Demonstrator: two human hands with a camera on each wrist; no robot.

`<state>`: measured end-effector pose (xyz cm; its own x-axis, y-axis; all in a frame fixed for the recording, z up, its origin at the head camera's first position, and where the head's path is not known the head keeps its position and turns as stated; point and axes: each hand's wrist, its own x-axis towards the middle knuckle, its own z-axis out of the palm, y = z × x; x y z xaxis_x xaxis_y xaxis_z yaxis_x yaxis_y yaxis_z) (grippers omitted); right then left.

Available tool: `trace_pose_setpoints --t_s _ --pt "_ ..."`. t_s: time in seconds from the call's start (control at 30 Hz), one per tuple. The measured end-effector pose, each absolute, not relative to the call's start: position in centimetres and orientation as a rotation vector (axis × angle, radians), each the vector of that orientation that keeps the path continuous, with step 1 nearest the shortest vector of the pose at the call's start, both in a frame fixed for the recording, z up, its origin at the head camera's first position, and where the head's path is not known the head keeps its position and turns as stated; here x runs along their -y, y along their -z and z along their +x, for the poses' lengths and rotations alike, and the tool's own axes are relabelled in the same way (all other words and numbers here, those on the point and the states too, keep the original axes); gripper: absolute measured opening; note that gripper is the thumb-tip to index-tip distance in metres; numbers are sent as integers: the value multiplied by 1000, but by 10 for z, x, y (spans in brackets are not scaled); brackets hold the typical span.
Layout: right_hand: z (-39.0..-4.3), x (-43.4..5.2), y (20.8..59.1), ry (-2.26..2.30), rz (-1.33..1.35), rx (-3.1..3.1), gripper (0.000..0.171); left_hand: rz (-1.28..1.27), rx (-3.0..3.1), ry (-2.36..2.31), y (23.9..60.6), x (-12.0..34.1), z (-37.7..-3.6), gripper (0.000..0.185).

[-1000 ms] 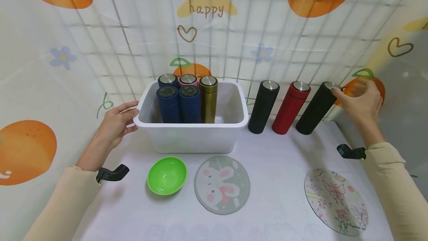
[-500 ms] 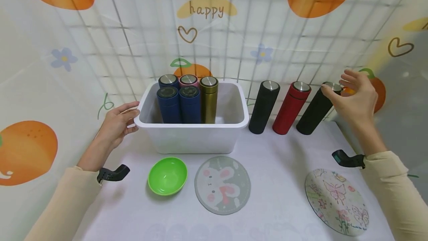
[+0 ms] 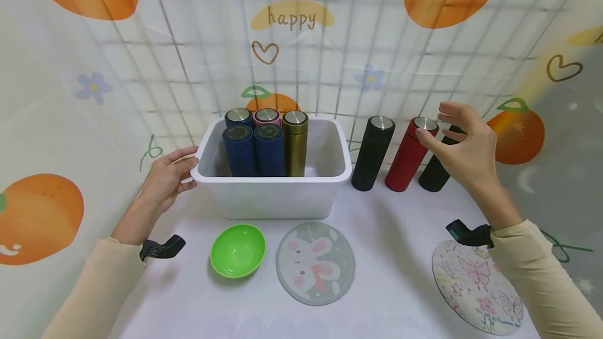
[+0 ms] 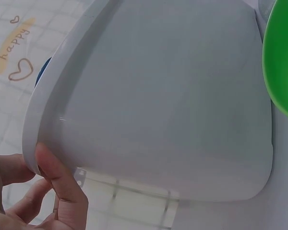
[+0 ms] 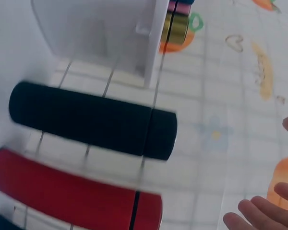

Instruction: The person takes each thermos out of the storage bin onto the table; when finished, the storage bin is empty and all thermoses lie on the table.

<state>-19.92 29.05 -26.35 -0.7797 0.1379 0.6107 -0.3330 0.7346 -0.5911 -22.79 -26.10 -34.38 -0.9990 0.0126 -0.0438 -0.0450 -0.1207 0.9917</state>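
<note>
One black flask [image 3: 373, 153], one red flask [image 3: 404, 162] and a second black flask [image 3: 434, 174] stand in a row on the white tabletop [image 3: 367, 307], right of the white plastic bin [image 3: 278, 199]. The left hand [image 3: 165, 177] grips the bin's left rim between thumb and fingers. The right hand [image 3: 468, 153] holds nothing; its fingers are spread in the air near the tops of the red flask and second black flask, partly hiding the latter. Inside the bin, towards its left side, stand a silver-topped blue flask [image 3: 238, 115], a pink flask [image 3: 267, 115], a gold flask [image 3: 295, 145] and two dark-topped blue flasks [image 3: 270, 153]. In front lie a green bowl [image 3: 237, 251] and a round rabbit mat [image 3: 315, 264], with a butterfly-patterned mat [image 3: 477, 286] near the right sleeve [image 3: 542, 271]
</note>
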Motion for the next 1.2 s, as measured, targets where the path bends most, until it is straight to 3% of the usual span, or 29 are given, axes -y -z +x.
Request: trace_pose_setpoints --t_s 0.8,1.2 --pt "-216 -220 269 -1060 531 2241 61 -36 -2091 -2334 346 261 -224 50" --pt "-226 -201 266 -1181 548 2255 61 -66 -2118 -2312 346 257 -226 52"
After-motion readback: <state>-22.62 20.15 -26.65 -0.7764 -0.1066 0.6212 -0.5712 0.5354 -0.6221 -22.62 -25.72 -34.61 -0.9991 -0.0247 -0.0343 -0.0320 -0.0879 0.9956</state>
